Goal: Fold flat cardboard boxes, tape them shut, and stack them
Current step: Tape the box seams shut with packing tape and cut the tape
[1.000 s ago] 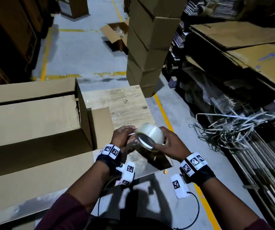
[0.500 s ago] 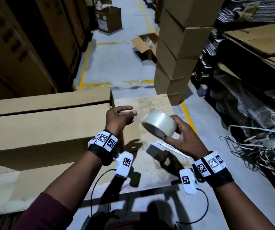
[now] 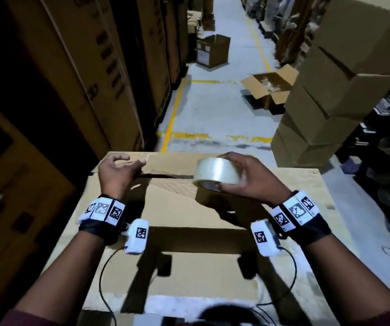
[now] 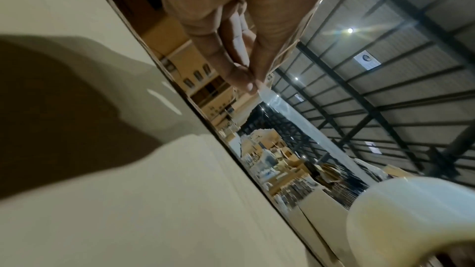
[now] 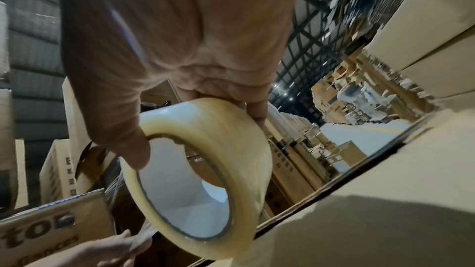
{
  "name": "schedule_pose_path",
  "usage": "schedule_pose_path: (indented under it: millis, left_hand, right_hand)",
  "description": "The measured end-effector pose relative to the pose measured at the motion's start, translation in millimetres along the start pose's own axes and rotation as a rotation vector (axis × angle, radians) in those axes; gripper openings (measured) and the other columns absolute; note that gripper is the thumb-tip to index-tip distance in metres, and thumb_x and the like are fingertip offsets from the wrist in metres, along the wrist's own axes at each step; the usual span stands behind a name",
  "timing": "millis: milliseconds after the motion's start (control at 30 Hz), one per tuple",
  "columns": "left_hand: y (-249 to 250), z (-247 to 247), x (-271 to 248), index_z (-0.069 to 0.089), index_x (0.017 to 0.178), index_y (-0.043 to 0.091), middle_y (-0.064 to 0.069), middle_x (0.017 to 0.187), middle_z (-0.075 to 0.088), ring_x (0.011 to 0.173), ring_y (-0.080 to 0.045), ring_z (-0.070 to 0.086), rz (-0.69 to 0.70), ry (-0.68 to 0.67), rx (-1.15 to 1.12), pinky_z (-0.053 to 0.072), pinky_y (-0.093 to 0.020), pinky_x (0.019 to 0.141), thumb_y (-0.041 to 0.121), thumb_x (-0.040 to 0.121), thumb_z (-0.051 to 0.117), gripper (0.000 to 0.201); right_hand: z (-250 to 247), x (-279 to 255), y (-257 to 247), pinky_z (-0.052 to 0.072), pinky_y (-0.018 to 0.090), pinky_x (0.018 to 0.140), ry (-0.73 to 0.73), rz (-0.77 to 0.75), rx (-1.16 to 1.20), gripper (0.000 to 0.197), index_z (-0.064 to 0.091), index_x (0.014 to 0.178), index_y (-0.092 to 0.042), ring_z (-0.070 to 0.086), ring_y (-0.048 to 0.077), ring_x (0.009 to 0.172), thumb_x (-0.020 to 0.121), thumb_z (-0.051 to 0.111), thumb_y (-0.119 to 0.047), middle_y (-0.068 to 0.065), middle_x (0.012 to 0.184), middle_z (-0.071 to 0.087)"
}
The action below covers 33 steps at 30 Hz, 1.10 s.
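A brown cardboard box [image 3: 189, 231] lies in front of me, its top flaps folded down and meeting at a seam [image 3: 165, 176] near the far edge. My right hand [image 3: 248, 177] grips a roll of clear tape [image 3: 216, 171] just above that seam, thumb on the core rim [image 5: 144, 155]. My left hand [image 3: 137, 162] hovers over the seam's left end. In the left wrist view its thumb and fingertips [image 4: 250, 82] pinch the free end of a tape strip [image 4: 295, 117], which runs across to the roll [image 4: 411, 210].
A stack of closed boxes [image 3: 330, 102] rises at the right. An open box [image 3: 269, 88] and another carton [image 3: 212, 51] sit on the aisle floor ahead. Tall cartons [image 3: 95, 67] line the left. The wooden table [image 3: 325, 196] shows right of the box.
Both hands moved from over the bare table to above the box's seam. They drew apart, with tape now stretched between the left fingers and the roll.
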<state>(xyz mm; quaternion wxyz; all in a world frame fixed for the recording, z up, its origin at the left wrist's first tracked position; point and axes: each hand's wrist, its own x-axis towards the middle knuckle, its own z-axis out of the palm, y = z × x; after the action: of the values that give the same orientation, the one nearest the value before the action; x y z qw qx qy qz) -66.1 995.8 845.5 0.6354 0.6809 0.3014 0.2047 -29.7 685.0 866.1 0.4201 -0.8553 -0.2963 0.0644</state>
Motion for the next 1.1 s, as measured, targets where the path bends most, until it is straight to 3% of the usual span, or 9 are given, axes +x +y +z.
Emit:
schedule_pose_path:
  millis: [100, 167, 267, 367, 533, 700, 833, 967, 1100]
  left_hand:
    - [-15, -54, 36, 0.060, 0.104, 0.009, -0.006, 0.077, 0.067, 0.051, -0.004, 0.065, -0.028, 0.099, 0.020, 0.056, -0.020, 0.054, 0.006, 0.074, 0.086, 0.040]
    - [-26, -85, 60, 0.059, 0.106, 0.008, -0.014, 0.087, 0.070, 0.062, -0.019, 0.068, -0.068, 0.143, 0.018, 0.060, -0.032, 0.062, 0.003, 0.075, 0.085, 0.041]
    - [-44, -116, 89, 0.056, 0.104, 0.006, -0.022, 0.092, 0.069, 0.064, -0.022, 0.065, -0.119, 0.164, 0.022, 0.058, -0.029, 0.059, 0.000, 0.075, 0.083, 0.040]
    - [-62, -138, 110, 0.057, 0.106, 0.005, -0.020, 0.091, 0.069, 0.063, -0.024, 0.065, -0.195, 0.162, -0.003, 0.057, -0.026, 0.056, 0.001, 0.074, 0.085, 0.042]
    - [-90, -151, 128, 0.060, 0.107, 0.006, -0.016, 0.089, 0.070, 0.065, -0.024, 0.068, -0.311, 0.151, -0.082, 0.058, -0.024, 0.054, 0.003, 0.072, 0.087, 0.044]
    - [-109, -149, 132, 0.063, 0.105, 0.009, -0.018, 0.086, 0.071, 0.069, -0.025, 0.070, -0.411, 0.134, -0.155, 0.061, -0.027, 0.063, 0.003, 0.070, 0.087, 0.042]
    - [-114, -141, 126, 0.062, 0.112, 0.006, -0.018, 0.082, 0.071, 0.060, -0.019, 0.068, -0.457, 0.052, -0.143, 0.057, -0.024, 0.054, 0.004, 0.073, 0.086, 0.046]
    - [-113, -131, 117, 0.062, 0.105, 0.004, -0.008, 0.073, 0.065, 0.058, -0.016, 0.060, -0.417, 0.002, -0.009, 0.045, -0.014, 0.039, 0.005, 0.080, 0.081, 0.032]
    - [-111, -130, 117, 0.063, 0.098, 0.002, -0.007, 0.073, 0.064, 0.058, -0.015, 0.057, -0.348, -0.025, 0.073, 0.043, -0.013, 0.039, 0.004, 0.082, 0.079, 0.023]
  right_hand:
    - [43, 60, -16, 0.048, 0.021, 0.081, -0.048, -0.038, -0.015, 0.048, 0.062, 0.120, -0.026, 0.061, 0.006, 0.103, 0.078, 0.085, -0.028, -0.008, 0.113, 0.066]
    - [78, 95, -24, 0.044, 0.022, 0.081, -0.088, -0.046, -0.082, 0.049, 0.059, 0.125, -0.025, 0.061, 0.012, 0.104, 0.082, 0.082, -0.031, -0.005, 0.116, 0.066]
    - [125, 125, -29, 0.042, 0.031, 0.085, -0.173, -0.051, -0.166, 0.057, 0.052, 0.134, -0.020, 0.059, 0.025, 0.110, 0.086, 0.075, -0.040, 0.006, 0.124, 0.064]
    - [149, 137, -34, 0.037, 0.031, 0.077, -0.249, 0.011, -0.160, 0.055, 0.043, 0.135, -0.019, 0.055, 0.028, 0.104, 0.091, 0.072, -0.035, 0.008, 0.120, 0.059]
    - [158, 146, -40, 0.034, 0.029, 0.070, -0.278, 0.051, -0.195, 0.054, 0.040, 0.125, -0.014, 0.054, 0.023, 0.094, 0.092, 0.072, -0.042, 0.001, 0.109, 0.055]
    - [155, 156, -41, 0.038, 0.029, 0.065, -0.274, 0.059, -0.221, 0.056, 0.043, 0.119, -0.014, 0.057, 0.024, 0.089, 0.087, 0.076, -0.046, 0.005, 0.103, 0.061]
    - [154, 158, -37, 0.045, 0.030, 0.066, -0.282, 0.075, -0.202, 0.055, 0.044, 0.116, -0.016, 0.060, 0.023, 0.086, 0.086, 0.076, -0.048, 0.003, 0.097, 0.063]
    - [156, 155, -35, 0.050, 0.037, 0.073, -0.279, 0.090, -0.188, 0.054, 0.042, 0.117, -0.017, 0.061, 0.022, 0.088, 0.087, 0.074, -0.050, 0.002, 0.100, 0.064]
    - [157, 154, -34, 0.047, 0.030, 0.066, -0.277, 0.084, -0.184, 0.054, 0.041, 0.115, -0.018, 0.061, 0.020, 0.085, 0.087, 0.073, -0.050, 0.002, 0.098, 0.063]
